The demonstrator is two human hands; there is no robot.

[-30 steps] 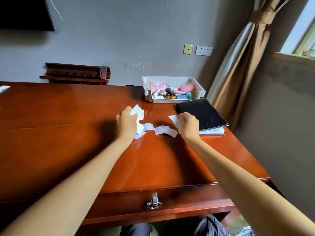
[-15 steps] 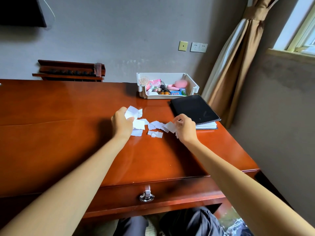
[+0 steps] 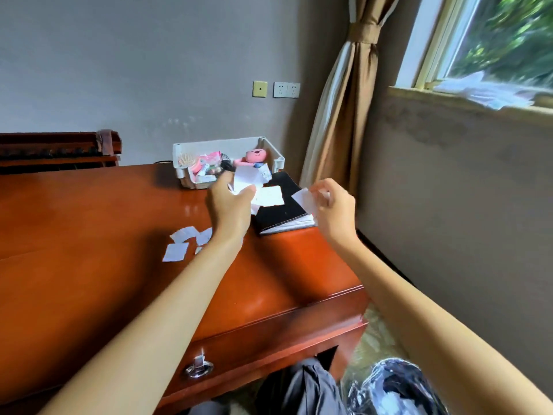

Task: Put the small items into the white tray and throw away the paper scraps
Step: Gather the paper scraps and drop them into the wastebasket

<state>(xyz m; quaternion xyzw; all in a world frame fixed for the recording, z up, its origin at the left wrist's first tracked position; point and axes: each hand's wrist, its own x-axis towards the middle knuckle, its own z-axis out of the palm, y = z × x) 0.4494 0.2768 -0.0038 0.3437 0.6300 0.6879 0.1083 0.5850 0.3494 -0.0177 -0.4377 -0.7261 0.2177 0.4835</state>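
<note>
The left hand (image 3: pixel 232 205) is closed on a bunch of torn white paper scraps (image 3: pixel 248 181), lifted off the glossy red-brown wooden desk (image 3: pixel 89 223). The right hand (image 3: pixel 335 211) pinches 1 more white scrap (image 3: pixel 305 199) between thumb and fingertips, also in the air. Below and left of the left hand's grip, about 4 loose white scraps (image 3: pixel 179 244) lie on the desk. Just beyond that grip sits the white plastic tray (image 3: pixel 221 145), already holding a pink plush toy (image 3: pixel 254 155) and other small items. Under both grips lies a black-covered notebook (image 3: pixel 281 208). Sorting looks done; the scrap-gathering step is in hand. Next, the loose scraps need collecting, then everything carried to a bin; a dark plastic-lined object (image 3: pixel 395 384) shows at the floor, possibly that.
</note>
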